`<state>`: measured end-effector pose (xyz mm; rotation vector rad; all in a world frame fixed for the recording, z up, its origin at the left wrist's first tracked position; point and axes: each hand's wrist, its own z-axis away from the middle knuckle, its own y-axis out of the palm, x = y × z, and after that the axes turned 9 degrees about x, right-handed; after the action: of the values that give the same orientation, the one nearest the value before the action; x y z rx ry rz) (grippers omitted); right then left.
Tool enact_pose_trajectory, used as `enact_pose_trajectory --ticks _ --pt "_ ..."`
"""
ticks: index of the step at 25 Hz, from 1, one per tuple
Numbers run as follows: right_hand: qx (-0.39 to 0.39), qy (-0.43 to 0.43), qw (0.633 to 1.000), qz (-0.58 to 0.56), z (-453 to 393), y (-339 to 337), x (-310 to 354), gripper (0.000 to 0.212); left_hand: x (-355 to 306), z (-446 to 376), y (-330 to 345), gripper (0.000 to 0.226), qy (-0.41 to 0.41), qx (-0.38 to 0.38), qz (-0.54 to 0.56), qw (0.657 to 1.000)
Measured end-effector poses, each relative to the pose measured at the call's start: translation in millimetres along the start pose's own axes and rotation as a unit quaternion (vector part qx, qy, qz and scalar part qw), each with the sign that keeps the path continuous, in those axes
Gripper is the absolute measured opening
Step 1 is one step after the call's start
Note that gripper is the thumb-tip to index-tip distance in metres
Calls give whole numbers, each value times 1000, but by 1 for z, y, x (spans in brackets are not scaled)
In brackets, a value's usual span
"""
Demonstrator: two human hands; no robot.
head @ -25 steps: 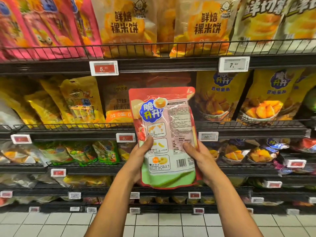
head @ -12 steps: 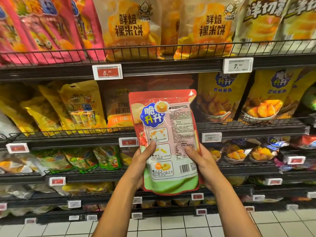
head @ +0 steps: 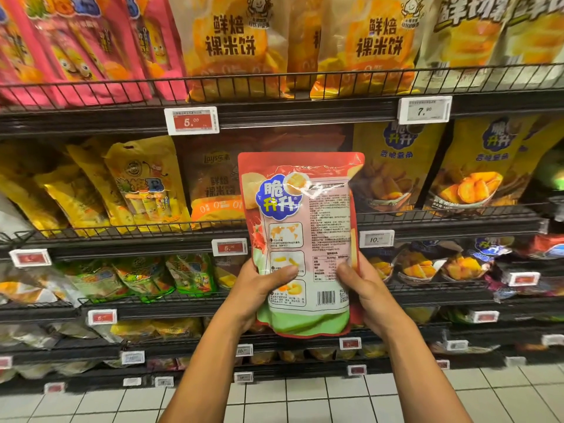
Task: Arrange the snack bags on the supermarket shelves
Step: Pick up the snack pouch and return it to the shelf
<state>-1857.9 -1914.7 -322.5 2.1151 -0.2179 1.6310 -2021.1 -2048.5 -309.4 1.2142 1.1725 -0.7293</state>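
Both forearms reach up from the bottom of the view, close together, toward the shelves. The left hand point(head: 259, 288) grasps the lower left edge of the red bag point(head: 300, 242): its thumb lies flat across the printed back, and the other fingers go behind the bag, where I cannot see them. The right hand point(head: 364, 291) grasps the lower right edge in the same way, with the thumb on the print near the barcode.

The red bag is held upright in the air in front of the shelves, its back side to the camera. Its top edge is just under the upper rail point(head: 274, 117), and its bottom edge hangs in front of a lower shelf. It hides part of the middle rail point(head: 122, 236) and touches one tag point(head: 229, 247), or only overlaps it; the view does not tell.

To the left of the bag stand yellow bags point(head: 143, 184) and an orange bag point(head: 213, 187) behind the wire rail. To the right stand dark yellow bags point(head: 393, 169), close together. Directly behind the red bag the shelf looks dark. Below is a white tiled floor point(head: 305, 401).
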Motion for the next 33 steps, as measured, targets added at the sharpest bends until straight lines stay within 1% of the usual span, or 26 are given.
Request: enact_pose_trajectory --ticks 4,10,14,17,20,22,24,26,27,28,30,31,33 --pt "-8 -4 1000 12 0 -1 -3 69 4 2 3 48 15 7 -16 1000" --pt "-10 -11 1000 28 1 -2 -6 75 5 3 0 51 13 1 -39 999" --pt "-15 -11 999 34 0 -1 -6 69 3 4 0 48 11 6 -39 999" --pt "-21 -7 999 28 -1 0 -6 61 2 3 2 45 -4 0 -19 1000" --pt "-17 13 999 42 -1 1 -5 51 1 1 3 50 -25 -1 10 1000" --pt "-53 26 997 57 -3 2 -7 50 0 0 3 53 -40 -12 24 999" --pt "-113 33 989 90 -4 6 -7 58 1 -1 4 56 -40 -37 21 998" --pt "-170 35 970 170 -5 10 -4 73 3 -3 6 60 -31 -73 7 997" --pt "-185 28 959 211 -5 11 -3 73 4 -3 7 60 -23 -93 -2 995" --pt "-189 16 951 245 -5 14 -2 67 6 -4 7 59 -14 -114 -12 993" --pt "-166 -1 943 288 -5 22 -1 53 8 -6 8 53 0 -151 -36 988" --pt "-144 0 946 290 -5 27 -2 51 9 -7 8 52 4 -162 -46 986" --pt "-94 21 957 273 -5 34 -5 59 9 -8 9 51 8 -165 -53 985"
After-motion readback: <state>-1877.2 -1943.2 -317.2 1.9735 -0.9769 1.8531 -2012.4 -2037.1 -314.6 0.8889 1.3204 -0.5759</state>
